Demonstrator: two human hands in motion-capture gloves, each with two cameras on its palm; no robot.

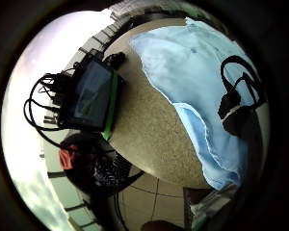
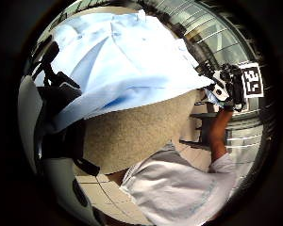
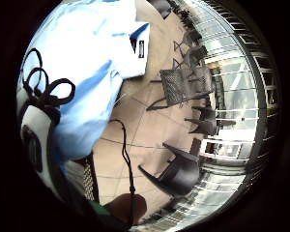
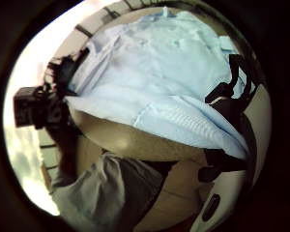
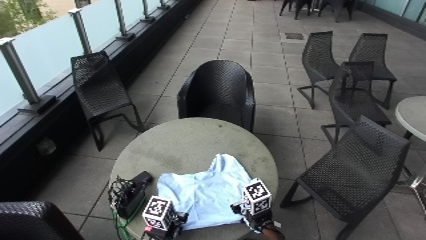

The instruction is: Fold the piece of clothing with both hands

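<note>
A light blue shirt (image 5: 206,192) lies spread on the round stone table (image 5: 186,145), its hem toward the near edge. My left hand (image 5: 170,222) is at the hem's left corner and my right hand (image 5: 258,217) at its right corner. In the right thumb side palm view the left hand (image 4: 48,108) pinches the shirt (image 4: 154,63) edge, which is raised a little off the tabletop. The left thumb side palm view shows the right hand (image 2: 226,89) gripping the opposite corner of the shirt (image 2: 122,61). The collar end rests flat further in.
A black device with cables (image 5: 130,192) sits on the table left of the shirt, close to my left hand; it also appears as a black device (image 1: 91,94). Dark wicker chairs (image 5: 216,92) ring the table, one chair (image 5: 353,170) close at the right.
</note>
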